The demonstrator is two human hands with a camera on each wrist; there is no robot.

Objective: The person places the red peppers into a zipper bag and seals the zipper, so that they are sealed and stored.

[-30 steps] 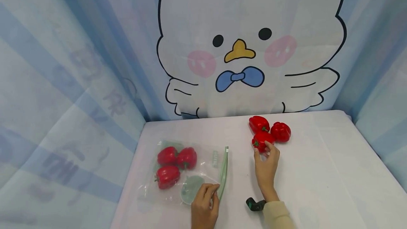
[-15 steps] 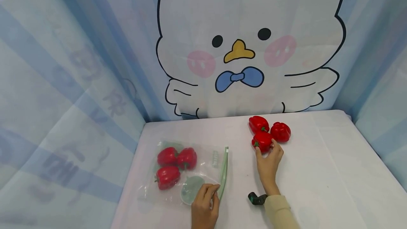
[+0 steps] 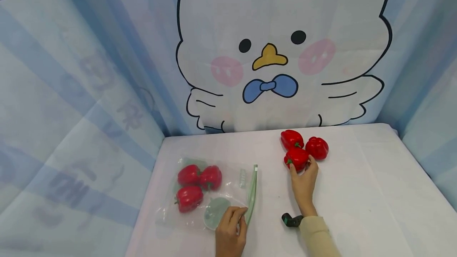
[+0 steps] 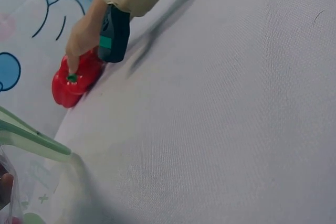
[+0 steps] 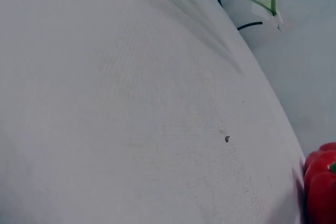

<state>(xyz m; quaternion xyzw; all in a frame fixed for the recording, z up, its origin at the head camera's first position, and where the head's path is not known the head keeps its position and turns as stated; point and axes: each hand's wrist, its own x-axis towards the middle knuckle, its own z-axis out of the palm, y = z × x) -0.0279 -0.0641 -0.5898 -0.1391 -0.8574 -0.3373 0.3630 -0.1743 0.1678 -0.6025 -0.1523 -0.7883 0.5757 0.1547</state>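
Three peppers (image 3: 194,183) are bagged; three remain near the table's (image 3: 357,193) far edge; the nearest pepper (image 3: 296,158) is gripped by the right hand (image 3: 303,181); the bag's mouth (image 3: 251,193) is pinched by the left hand (image 3: 230,235).

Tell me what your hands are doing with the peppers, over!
Right hand grips the nearest loose red pepper. Left hand pinches the zip bag at its opening. Two more peppers touching behind; nothing blocking.

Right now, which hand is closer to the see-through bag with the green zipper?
The left. The left hand pinches the bag at its near edge by the green zipper strip. The right hand is off to the bag's right, its grip around a loose red pepper.
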